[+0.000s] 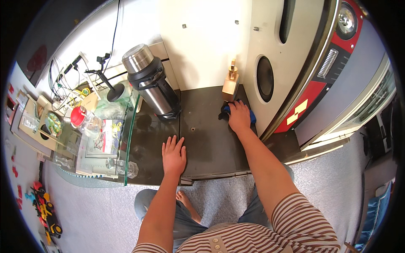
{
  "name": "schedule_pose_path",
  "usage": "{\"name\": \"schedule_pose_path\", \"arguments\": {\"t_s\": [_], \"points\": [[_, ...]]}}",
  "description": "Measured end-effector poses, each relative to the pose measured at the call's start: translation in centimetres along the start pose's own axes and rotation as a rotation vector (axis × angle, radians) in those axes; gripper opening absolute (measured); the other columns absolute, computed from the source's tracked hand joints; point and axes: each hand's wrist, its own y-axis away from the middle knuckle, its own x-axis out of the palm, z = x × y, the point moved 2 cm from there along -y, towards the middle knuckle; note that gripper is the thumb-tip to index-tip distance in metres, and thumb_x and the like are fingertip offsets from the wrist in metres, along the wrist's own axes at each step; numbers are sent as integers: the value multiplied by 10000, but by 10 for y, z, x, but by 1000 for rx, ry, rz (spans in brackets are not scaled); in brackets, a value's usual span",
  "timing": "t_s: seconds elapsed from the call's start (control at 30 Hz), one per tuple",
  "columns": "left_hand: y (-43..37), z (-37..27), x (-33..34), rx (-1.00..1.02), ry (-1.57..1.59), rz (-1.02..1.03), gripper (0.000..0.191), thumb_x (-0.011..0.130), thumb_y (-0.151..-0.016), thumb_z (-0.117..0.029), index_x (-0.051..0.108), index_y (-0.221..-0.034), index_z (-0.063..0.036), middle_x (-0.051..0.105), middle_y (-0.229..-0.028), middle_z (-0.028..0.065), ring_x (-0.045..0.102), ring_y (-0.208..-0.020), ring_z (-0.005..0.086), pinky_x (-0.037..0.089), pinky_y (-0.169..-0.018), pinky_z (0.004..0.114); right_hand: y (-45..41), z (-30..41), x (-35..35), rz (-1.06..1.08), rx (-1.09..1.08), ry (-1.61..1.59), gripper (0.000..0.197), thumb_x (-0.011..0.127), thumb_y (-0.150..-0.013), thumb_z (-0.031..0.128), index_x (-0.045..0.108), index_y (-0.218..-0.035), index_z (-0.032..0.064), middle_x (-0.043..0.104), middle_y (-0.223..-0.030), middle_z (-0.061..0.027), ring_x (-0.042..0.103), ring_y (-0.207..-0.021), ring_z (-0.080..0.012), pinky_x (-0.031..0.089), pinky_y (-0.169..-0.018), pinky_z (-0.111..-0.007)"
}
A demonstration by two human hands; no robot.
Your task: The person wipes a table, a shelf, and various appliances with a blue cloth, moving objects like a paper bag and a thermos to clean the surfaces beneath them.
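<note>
My left hand [174, 157] lies palm down on a dark, glossy cabinet top [208, 148], its fingers slightly spread and nothing in it. Farther off to the right, my right hand [239, 117] presses on a bunched blue and black cloth [252, 116] and partly hides it. Just beyond that cloth stands a gold bottle [231, 85] with a gold pump-like top, close to the white panel. A large steel and black vacuum flask [153, 83] stands upright beyond my left hand. Its handle and strap face right.
Left of the flask, a glass shelf [127, 151] holds a red-lidded jar [78, 116] and a black stand [115, 92], with tangled cables behind. A tall speaker-like cabinet [281, 69] bounds the right side. Toy vehicles [47, 213] lie on the floor at left.
</note>
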Motion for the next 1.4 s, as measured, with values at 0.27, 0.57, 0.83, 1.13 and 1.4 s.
{"name": "schedule_pose_path", "arguments": {"t_s": [0.27,0.57,0.83,1.13,1.4], "points": [[-4,7,15,-3,55,-67,373,529,-1011,-248,610,-1362,-155,527,-1462,153,405,-1421,345,262,-1206,475,63,28,-37,59,-106,-60,477,685,-822,160,590,-1285,92,555,-1379,-172,456,-1340,-392,321,-1143,-540],[-105,-125,20,-31,549,-70,506,649,-953,-233,523,-1406,-46,677,-1249,159,646,-1143,346,506,-961,417,121,72,-78,157,-58,-69,629,676,-897,435,539,-1382,59,481,-1466,-205,376,-1413,-403,230,-1184,-572],[-231,-174,96,-236,556,-80,748,861,-727,-381,495,-1262,-8,636,-1175,223,626,-1111,411,516,-910,477,113,79,-68,143,-99,-22,651,640,-892,488,552,-1365,50,496,-1434,-190,377,-1402,-391,221,-1186,-573],[-169,-163,2,-188,630,-69,498,791,-806,-325,541,-1131,-42,670,-1055,193,652,-994,389,519,-822,470,105,76,-70,146,-76,-65,605,690,-876,413,555,-1350,61,492,-1438,-170,376,-1399,-381,226,-1186,-561],[-35,-72,-201,-265,447,-411,523,828,-807,-252,574,-1191,-4,686,-920,130,645,-775,174,522,-707,318,105,79,-74,127,-90,-65,578,682,-902,401,553,-1355,64,498,-1451,-184,379,-1409,-377,221,-1192,-544]]}}
